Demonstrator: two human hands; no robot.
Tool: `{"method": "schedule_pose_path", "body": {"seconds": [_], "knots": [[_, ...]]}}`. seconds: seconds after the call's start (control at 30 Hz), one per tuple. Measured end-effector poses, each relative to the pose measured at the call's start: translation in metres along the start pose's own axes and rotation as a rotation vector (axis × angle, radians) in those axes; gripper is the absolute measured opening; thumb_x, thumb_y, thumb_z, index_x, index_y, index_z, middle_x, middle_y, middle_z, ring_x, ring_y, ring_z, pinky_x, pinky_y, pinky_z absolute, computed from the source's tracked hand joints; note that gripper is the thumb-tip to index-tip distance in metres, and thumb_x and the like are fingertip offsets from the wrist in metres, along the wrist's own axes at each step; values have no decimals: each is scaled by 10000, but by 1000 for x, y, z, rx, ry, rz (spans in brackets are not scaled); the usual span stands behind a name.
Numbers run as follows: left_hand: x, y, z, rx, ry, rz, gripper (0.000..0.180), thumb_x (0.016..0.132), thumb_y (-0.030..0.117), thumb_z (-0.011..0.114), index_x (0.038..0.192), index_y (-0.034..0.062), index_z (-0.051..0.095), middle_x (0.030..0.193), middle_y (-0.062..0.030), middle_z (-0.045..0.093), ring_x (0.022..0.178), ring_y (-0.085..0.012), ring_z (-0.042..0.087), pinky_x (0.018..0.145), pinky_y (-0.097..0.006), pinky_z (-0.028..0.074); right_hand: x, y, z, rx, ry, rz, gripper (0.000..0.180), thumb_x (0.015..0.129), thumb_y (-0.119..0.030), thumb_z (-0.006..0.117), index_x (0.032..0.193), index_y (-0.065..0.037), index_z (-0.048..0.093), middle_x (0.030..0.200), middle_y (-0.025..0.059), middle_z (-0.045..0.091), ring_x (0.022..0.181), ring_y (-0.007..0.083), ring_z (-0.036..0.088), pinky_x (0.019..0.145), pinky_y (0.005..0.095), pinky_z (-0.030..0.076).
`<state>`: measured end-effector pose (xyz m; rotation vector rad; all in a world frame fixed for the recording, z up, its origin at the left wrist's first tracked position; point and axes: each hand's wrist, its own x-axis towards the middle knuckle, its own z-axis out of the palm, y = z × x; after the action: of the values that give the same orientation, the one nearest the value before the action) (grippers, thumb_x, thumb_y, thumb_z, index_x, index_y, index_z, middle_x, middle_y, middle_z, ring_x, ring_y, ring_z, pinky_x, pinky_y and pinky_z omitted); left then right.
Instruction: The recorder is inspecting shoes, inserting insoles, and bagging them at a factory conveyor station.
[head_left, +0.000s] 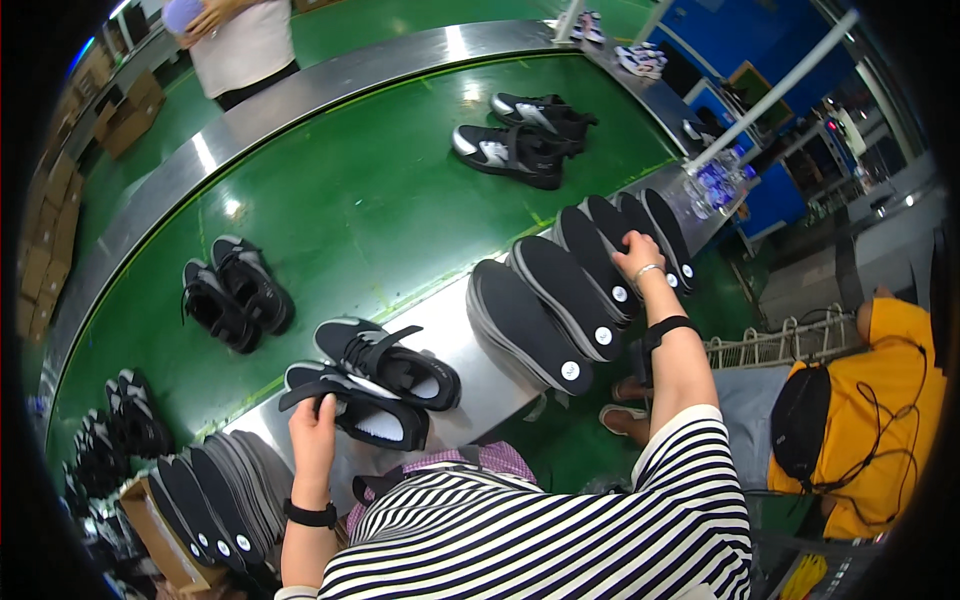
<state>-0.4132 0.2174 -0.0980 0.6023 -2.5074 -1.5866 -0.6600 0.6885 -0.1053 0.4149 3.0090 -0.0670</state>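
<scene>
Here, line by line:

Left hand (pixel 316 420): fingers curled over the near edge of a black-and-white shoe (pixel 356 412), gripping its heel end; the shoe lies on the steel rim (pixel 455 350) of the green conveyor belt (pixel 370 210).

Second shoe (pixel 392 363): its mate, just beyond the held one and touching it, strap sticking up.

Right hand (pixel 637 255): stretched out to the fanned row of black insoles (pixel 565 300), fingers pressed onto the top edge of one near the far end (whether it is pinched or only touched, I cannot tell).

Insoles: overlapping, tilted, each with a small round white sticker at the heel, resting on the steel rim.

Near stack: more black insoles (pixel 215 495) standing in a cardboard box (pixel 160 530) beside the left forearm.

Belt: two more shoe pairs, one pair (pixel 235 292) to the left, one pair (pixel 522 138) farther along.

Others: a person in a yellow top (pixel 880 400) at right; another person (pixel 240 40) beyond the belt.
</scene>
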Motion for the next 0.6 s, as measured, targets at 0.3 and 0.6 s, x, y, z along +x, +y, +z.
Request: {"method": "schedule_pose_path", "body": {"seconds": [0.3, 0.6], "knots": [[-3, 71, 32, 281, 64, 504, 272, 677, 144, 662, 886, 15, 546, 866, -129, 571, 822, -299, 538, 722, -358, 431, 6, 7, -24, -182, 12, -14, 434, 594, -366, 705, 911, -122, 536, 947, 92, 563, 961, 308, 507, 780, 434, 422], [18, 60, 79, 809, -173, 325, 715, 606, 218, 689, 1193, -8, 349, 1060, -156, 442, 993, -291, 430, 833, -388, 366, -81, -71, -84, 1024, -332, -342, 109, 772, -156, 574, 800, -53, 552, 653, -51, 478, 598, 21, 444, 543, 171, 367]]}}
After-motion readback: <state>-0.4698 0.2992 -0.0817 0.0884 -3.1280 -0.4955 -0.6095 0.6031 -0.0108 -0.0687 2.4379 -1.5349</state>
